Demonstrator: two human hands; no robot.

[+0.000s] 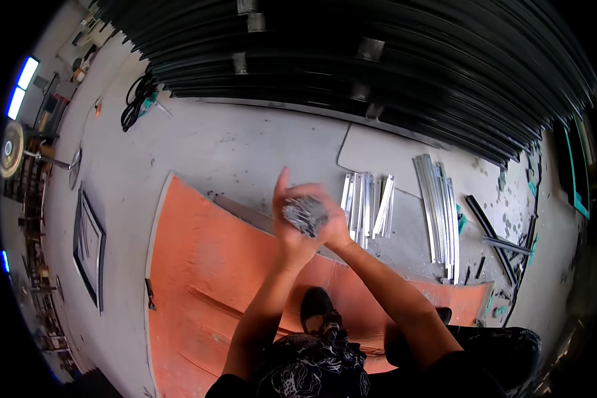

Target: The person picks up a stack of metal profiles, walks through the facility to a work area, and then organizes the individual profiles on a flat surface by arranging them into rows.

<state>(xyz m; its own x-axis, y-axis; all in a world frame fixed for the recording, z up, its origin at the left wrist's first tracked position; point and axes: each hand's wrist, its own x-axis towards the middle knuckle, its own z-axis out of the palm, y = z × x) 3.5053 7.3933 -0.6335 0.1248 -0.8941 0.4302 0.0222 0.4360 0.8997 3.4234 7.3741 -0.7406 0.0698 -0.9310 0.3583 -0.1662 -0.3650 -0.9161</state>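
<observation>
A clump of thin, silver-grey metal pieces [305,215] sits between my two hands in front of me. It looks like a bundle seen end-on, but blur hides what kind of pieces they are. My left hand [287,232] cups it from the left and below, with one digit sticking up. Around its far and right sides curls my right hand [333,219]. Just right of my hands, shiny silver metal strips [359,205] lie side by side on the grey floor.
Beneath me spreads an orange sheet [205,245]. Stacked long black bars [298,60] fill the far side. More silver strips [438,212] and crossed black bars [491,232] lie at right. A black frame [89,245] and a pedestal fan [12,149] are at left.
</observation>
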